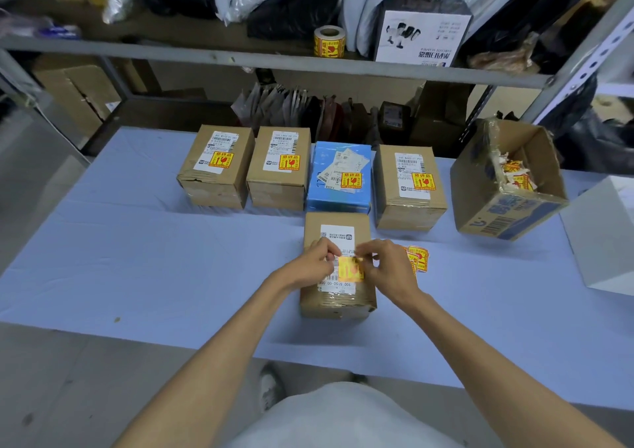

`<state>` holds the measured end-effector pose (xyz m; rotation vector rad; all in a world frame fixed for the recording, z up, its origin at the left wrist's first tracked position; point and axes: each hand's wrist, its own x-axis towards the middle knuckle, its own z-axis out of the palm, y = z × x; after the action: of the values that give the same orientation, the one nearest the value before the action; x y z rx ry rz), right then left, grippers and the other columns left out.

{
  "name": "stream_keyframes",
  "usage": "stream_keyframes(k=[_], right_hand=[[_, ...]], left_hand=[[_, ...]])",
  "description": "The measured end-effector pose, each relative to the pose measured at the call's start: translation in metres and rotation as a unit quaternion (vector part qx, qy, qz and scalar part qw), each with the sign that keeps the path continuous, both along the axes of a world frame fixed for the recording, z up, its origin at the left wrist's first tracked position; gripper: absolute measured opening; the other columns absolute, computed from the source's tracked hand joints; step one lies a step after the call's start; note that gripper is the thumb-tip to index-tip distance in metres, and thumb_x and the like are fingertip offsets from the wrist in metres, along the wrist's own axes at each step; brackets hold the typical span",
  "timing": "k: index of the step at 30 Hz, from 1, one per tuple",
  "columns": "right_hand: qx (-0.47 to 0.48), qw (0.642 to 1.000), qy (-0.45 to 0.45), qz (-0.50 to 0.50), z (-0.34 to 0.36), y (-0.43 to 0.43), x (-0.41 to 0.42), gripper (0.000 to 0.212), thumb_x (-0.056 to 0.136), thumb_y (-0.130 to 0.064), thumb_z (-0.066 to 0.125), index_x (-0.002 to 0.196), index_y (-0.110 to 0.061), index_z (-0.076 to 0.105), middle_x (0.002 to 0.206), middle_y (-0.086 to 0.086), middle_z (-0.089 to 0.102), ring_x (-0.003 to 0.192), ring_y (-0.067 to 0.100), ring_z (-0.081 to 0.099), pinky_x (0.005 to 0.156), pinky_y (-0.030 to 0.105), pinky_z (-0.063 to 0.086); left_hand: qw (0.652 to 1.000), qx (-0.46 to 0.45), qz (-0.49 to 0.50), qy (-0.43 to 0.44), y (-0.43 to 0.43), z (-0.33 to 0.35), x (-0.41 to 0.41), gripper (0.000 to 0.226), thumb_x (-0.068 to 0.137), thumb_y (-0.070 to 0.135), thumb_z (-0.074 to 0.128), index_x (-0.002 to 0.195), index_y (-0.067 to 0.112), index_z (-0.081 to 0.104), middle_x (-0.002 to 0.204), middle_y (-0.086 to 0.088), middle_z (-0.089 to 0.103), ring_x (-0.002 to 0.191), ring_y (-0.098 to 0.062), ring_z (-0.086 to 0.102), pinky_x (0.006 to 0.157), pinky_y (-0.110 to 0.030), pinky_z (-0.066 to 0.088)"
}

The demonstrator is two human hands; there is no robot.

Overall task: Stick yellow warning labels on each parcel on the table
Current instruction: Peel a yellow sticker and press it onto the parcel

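A brown cardboard parcel (338, 296) with a white shipping label lies on the table right in front of me. A yellow warning label (350, 268) hangs just over its top, pinched at its left edge by my left hand (314, 265) and at its right edge by my right hand (387, 269). Whether the label touches the parcel I cannot tell. Behind it stands a row of parcels, each bearing a yellow label: two brown boxes (216, 168) (278, 169), a blue box (339, 176) and another brown box (408, 187). Loose yellow labels (419, 259) lie beside my right hand.
The table has a pale blue cover (154, 259). A tilted open carton (507, 180) at the right holds label scraps, and a white box (607, 235) stands at the far right edge. A label roll (329, 41) sits on the shelf behind.
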<state>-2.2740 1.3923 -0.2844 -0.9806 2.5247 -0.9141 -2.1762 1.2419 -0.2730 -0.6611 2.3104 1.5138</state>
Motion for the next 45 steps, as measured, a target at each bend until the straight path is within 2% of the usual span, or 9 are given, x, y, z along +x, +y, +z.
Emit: stream_keyframes(k=[3,8,12,18,22,26,31,39,45], right_hand=[[-0.059,0.998,-0.038,-0.010,0.011,-0.011,0.005,0.029,0.079,-0.011,0.073,0.108,-0.013,0.071,0.102,-0.001,0.071,0.084,0.009,0.064,0.077,0.031,0.056],[-0.138,0.989,-0.030,0.035,0.031,-0.027,0.010,0.031,0.080,-0.006,0.074,0.108,-0.016,0.070,0.097,-0.003,0.069,0.079,0.004,0.065,0.070,0.015,0.054],[-0.151,0.987,0.011,0.061,0.043,-0.030,0.005,0.031,0.077,0.002,0.072,0.105,-0.013,0.072,0.090,0.002,0.068,0.078,0.012,0.066,0.075,0.025,0.056],[-0.185,0.983,-0.004,0.015,0.062,-0.031,-0.008,0.018,0.076,-0.007,0.076,0.094,-0.011,0.075,0.081,0.003,0.072,0.073,0.013,0.068,0.070,0.024,0.056],[-0.216,0.973,-0.062,-0.056,0.069,-0.031,-0.019,0.007,0.078,-0.010,0.075,0.085,-0.007,0.075,0.074,0.000,0.072,0.069,0.008,0.068,0.066,0.022,0.055],[-0.256,0.957,-0.107,-0.079,0.077,-0.030,-0.027,0.009,0.078,-0.014,0.077,0.082,-0.008,0.073,0.073,-0.001,0.072,0.068,0.007,0.068,0.063,0.017,0.054],[-0.291,0.943,-0.089,-0.134,0.078,-0.028,-0.029,0.011,0.076,-0.011,0.078,0.082,-0.009,0.069,0.074,0.001,0.069,0.069,0.008,0.067,0.062,0.017,0.055],[-0.289,0.941,-0.118,-0.129,0.077,-0.026,-0.024,0.010,0.080,-0.014,0.075,0.089,-0.011,0.077,0.073,-0.002,0.073,0.067,0.006,0.070,0.060,0.015,0.054],[-0.320,0.922,-0.193,-0.099,0.086,-0.030,-0.020,0.016,0.086,-0.004,0.065,0.094,-0.012,0.075,0.079,-0.002,0.074,0.078,0.008,0.072,0.067,0.015,0.054]], left_hand=[[1.000,-0.007,-0.013,-0.006,-0.002,0.011,-0.004,0.021,0.099,0.005,0.037,0.118,0.014,0.037,0.117,-0.004,0.042,0.106,-0.017,0.047,0.091,-0.033,0.047],[0.985,0.015,0.139,0.100,-0.002,0.023,-0.012,0.017,0.101,0.015,0.042,0.116,0.010,0.049,0.120,-0.009,0.060,0.103,-0.016,0.060,0.081,-0.023,0.054],[0.980,-0.017,0.140,0.138,-0.003,0.033,-0.022,0.019,0.101,0.016,0.044,0.116,0.013,0.055,0.121,-0.006,0.059,0.110,-0.016,0.057,0.080,-0.022,0.048],[0.968,0.134,0.136,0.163,0.000,0.053,-0.034,0.032,0.103,0.010,0.035,0.128,0.001,0.054,0.124,-0.014,0.062,0.116,-0.021,0.060,0.092,-0.025,0.053],[0.926,0.254,0.201,0.193,0.008,0.059,-0.039,0.031,0.102,0.005,0.037,0.127,-0.005,0.052,0.119,-0.030,0.061,0.114,-0.027,0.062,0.098,-0.030,0.050],[0.921,0.154,0.249,0.259,0.013,0.059,-0.045,0.020,0.088,0.009,0.066,0.107,0.004,0.070,0.101,-0.012,0.073,0.093,-0.019,0.071,0.084,-0.027,0.058],[0.928,0.087,0.248,0.265,0.014,0.064,-0.053,0.015,0.087,0.014,0.068,0.097,0.006,0.076,0.087,-0.008,0.074,0.079,-0.015,0.073,0.075,-0.025,0.059],[0.917,0.135,0.262,0.269,0.009,0.065,-0.050,0.017,0.074,0.008,0.080,0.089,0.002,0.075,0.089,-0.013,0.074,0.087,-0.021,0.072,0.078,-0.029,0.059],[0.902,0.140,0.290,0.285,0.007,0.066,-0.053,0.013,0.075,0.000,0.077,0.086,0.003,0.072,0.085,-0.013,0.073,0.076,-0.017,0.071,0.071,-0.027,0.058]])
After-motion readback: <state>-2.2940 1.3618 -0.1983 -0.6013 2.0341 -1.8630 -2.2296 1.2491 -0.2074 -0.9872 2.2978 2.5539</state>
